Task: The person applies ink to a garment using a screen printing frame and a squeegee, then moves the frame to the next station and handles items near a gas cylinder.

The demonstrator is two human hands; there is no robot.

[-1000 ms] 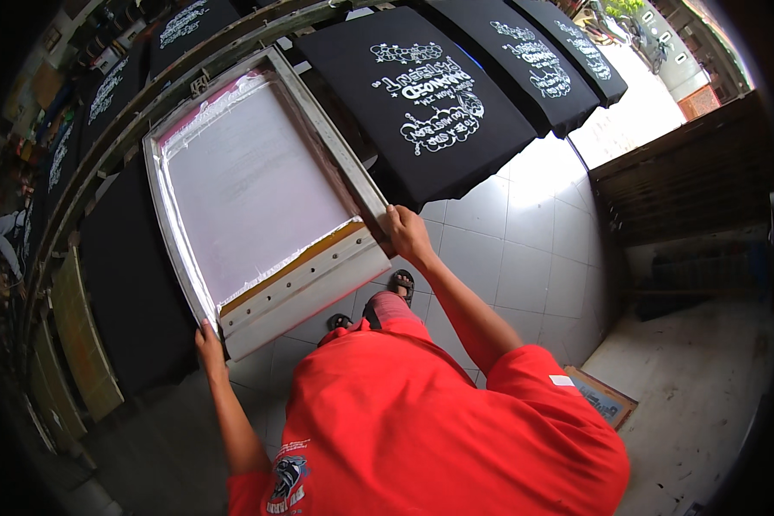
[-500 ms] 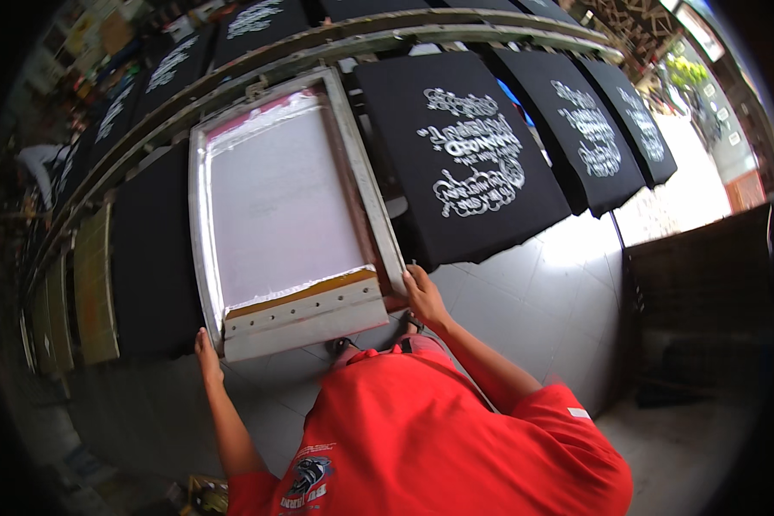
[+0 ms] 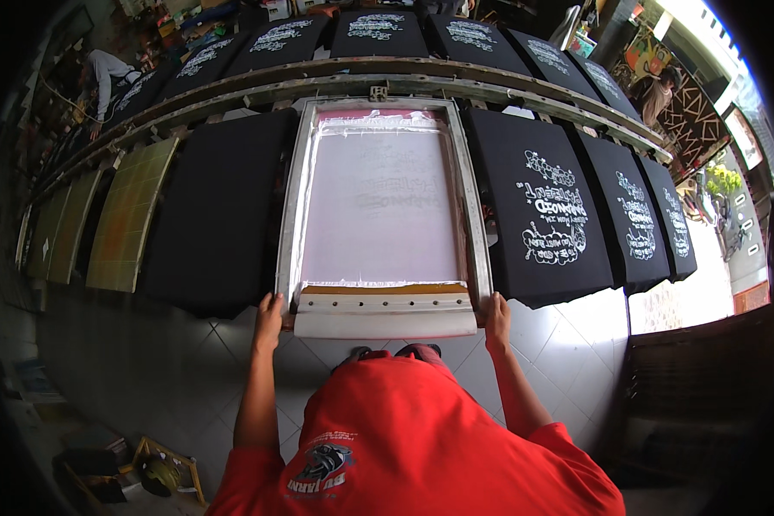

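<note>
A silk-screen frame (image 3: 377, 198) with a pale mesh, taped inner edges and a bolted bar along its near end sits between black shirts on platens. My left hand (image 3: 268, 320) grips its near left corner and my right hand (image 3: 498, 322) grips its near right corner, both with fingers wrapped on the rails. A plain black shirt (image 3: 211, 206) lies on the platen to the left. A black shirt with white printed design (image 3: 507, 181) lies to the right. Whatever is directly under the screen is hidden.
Long metal rails (image 3: 378, 65) run behind the screen, with a back row of printed shirts (image 3: 370, 47) beyond. Yellowish bare platens (image 3: 125, 219) stand at left. A person in grey (image 3: 110, 73) is at back left, another person (image 3: 662, 90) at back right. A dark wooden board (image 3: 679, 387) stands at lower right.
The view has swung round, so the screen now stands square in the middle and more of the back row shows. My hands stay on the frame, now level with each other.
</note>
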